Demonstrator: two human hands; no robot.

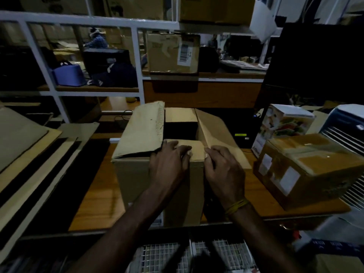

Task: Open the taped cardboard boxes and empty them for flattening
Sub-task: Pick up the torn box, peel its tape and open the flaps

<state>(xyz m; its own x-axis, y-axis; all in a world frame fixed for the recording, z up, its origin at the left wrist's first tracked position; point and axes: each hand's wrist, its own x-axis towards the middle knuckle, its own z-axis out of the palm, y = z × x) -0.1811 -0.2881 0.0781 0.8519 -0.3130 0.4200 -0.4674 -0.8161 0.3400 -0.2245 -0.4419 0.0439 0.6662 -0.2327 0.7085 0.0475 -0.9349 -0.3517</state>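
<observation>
Cardboard box (pixel 157 174), centre of bench (pixel 94 203): opening step, near flap in hand.

Left flap (pixel 140 131) raised, right flap (pixel 216 133) folded out, interior dark, contents not visible. Left hand (pixel 167 164) half-curled, fingers laid over the near flap (pixel 194 150); right hand (pixel 224 170) pinches that flap's edge. Next move, likely: fold it back, then empty. Second box (pixel 307 170), still taped, waits at right.

box interior (pixel 180 131): dark, contents unreadable
left hand (pixel 167 164) fingertips: hidden under flap
taped box (pixel 307 170): blurred, labels illegible
</observation>
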